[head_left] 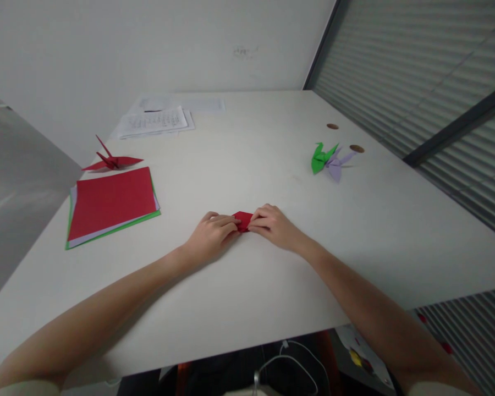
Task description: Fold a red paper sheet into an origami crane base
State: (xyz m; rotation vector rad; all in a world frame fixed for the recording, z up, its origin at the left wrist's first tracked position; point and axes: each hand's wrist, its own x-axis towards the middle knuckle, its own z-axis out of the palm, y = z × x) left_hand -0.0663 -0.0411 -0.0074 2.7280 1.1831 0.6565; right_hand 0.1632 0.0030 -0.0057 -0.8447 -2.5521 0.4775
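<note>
A small folded piece of red paper [243,220] lies on the white table [239,165] between my hands. My left hand [214,234] has its fingers closed on the paper's left side. On its right side, the thumb and fingers of my right hand [272,224] pinch the edge. Parts of the paper are hidden under the fingertips of both hands, so its full folded shape does not show.
To the left lies a stack of red, lilac and green paper sheets [113,201]. Behind it stands a red paper crane [112,161]. Printed pages [157,122] rest at the back left. A green crane [322,158] and a lilac crane [335,166] touch at the right, near window blinds [416,71].
</note>
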